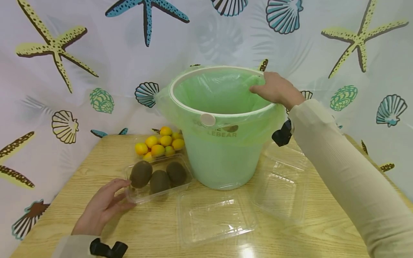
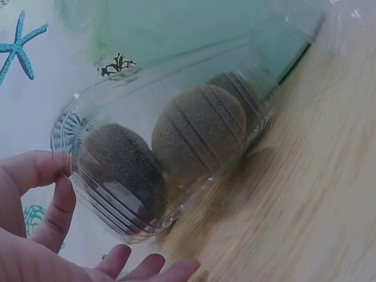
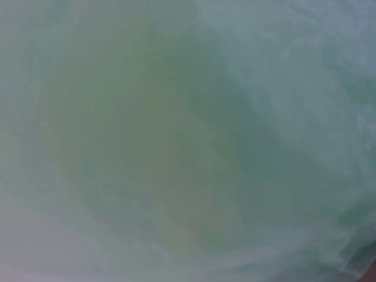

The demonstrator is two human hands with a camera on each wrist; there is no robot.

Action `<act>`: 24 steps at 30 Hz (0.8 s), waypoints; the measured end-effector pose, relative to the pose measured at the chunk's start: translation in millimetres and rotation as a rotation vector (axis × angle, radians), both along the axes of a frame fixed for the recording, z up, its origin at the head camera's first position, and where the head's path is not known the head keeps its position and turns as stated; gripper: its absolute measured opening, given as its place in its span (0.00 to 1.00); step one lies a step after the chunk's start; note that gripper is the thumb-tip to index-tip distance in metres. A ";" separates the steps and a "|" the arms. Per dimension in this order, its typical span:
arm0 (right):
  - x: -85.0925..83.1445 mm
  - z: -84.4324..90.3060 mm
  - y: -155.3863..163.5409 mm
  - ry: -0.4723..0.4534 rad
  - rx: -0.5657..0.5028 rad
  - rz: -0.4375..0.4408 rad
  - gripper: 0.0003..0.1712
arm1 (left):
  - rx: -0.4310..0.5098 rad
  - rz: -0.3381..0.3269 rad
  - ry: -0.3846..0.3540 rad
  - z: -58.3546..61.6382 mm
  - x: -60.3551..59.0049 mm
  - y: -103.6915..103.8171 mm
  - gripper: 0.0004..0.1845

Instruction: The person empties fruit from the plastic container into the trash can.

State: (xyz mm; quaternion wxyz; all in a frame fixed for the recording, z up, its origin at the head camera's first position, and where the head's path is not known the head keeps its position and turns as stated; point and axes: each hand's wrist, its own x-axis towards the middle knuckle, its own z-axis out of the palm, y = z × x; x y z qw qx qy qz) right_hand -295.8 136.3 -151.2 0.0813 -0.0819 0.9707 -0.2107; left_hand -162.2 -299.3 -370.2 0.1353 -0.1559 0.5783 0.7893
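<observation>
A pale green bucket (image 1: 222, 161) stands at the middle of the table, with a thin green plastic bag (image 1: 222, 86) lining it and folded over its white rim. My right hand (image 1: 279, 87) grips the rim at the right, thumb inside; its other fingers are mostly hidden. Only blurred green bag fills the right wrist view. To the left of the bucket, my left hand (image 1: 108, 202) pinches the near left end of a clear plastic container (image 1: 146, 197) between thumb and finger. Three brown kiwis (image 2: 200, 132) lie in the container, which looks tilted in the left wrist view.
Behind the kiwis, small yellow-orange citrus fruits (image 1: 158, 150) sit in another clear container. One clear plastic container (image 1: 216, 222) lies in front of the bucket, and more clear plastic (image 1: 280, 190) is at its right. A patterned cloth (image 1: 206, 43) hangs behind the wooden table (image 1: 329, 215).
</observation>
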 end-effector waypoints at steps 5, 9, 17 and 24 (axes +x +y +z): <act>0.3 1.2 0.3 0.004 0.002 -0.001 0.46 | 0.134 -0.067 0.110 -5.5 0.9 -0.3 0.19; 0.3 1.4 0.2 0.011 -0.005 0.003 0.45 | 0.249 -0.046 0.072 -9.3 1.5 1.4 0.10; 0.5 1.9 0.2 0.034 -0.018 0.018 0.42 | 0.363 -0.019 0.002 -8.0 2.9 2.2 0.20; 1.1 0.6 -0.4 0.000 -0.029 -0.003 0.45 | 0.362 -0.025 0.070 7.3 2.2 -7.2 0.16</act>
